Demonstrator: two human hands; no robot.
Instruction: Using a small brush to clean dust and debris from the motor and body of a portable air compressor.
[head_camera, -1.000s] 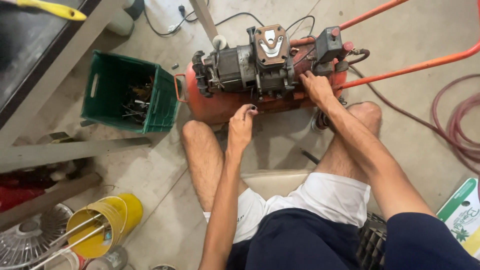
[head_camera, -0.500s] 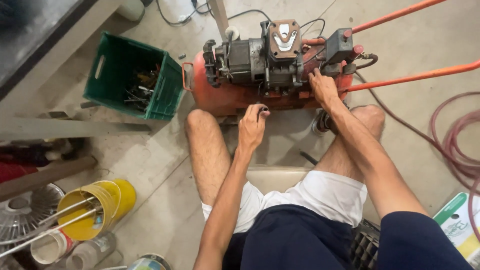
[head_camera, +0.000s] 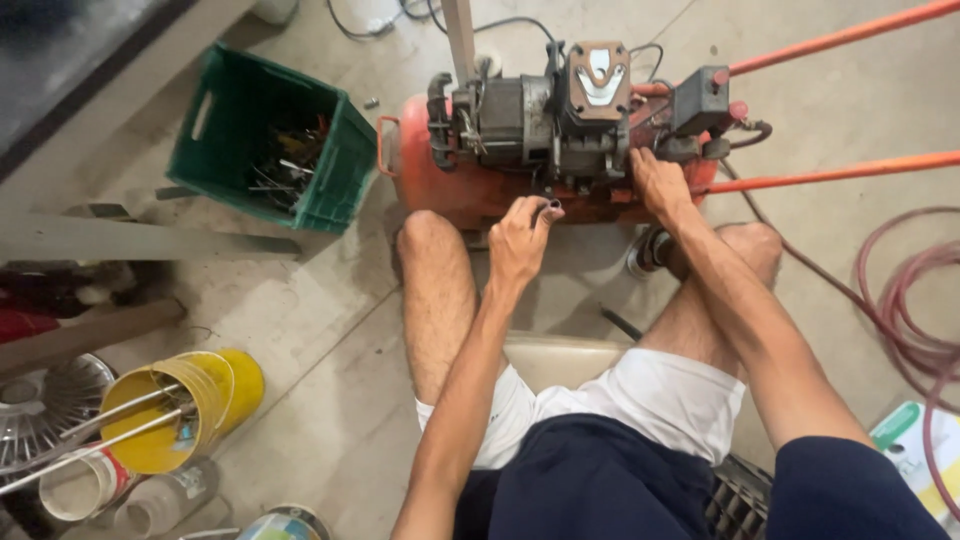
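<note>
Your left hand (head_camera: 518, 240), center frame, pinches a small dark fitting (head_camera: 548, 211), now nearer the red compressor (head_camera: 560, 140) at upper center than a second ago. Your right hand (head_camera: 660, 185) stays pressed on the motor side, fingers spread.

The person wears a dark navy short-sleeved shirt and white shorts, with arms and legs bare.

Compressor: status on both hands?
Left hand grips small metal fitting. Right hand on red compressor motor block. Nothing blocking.
</note>
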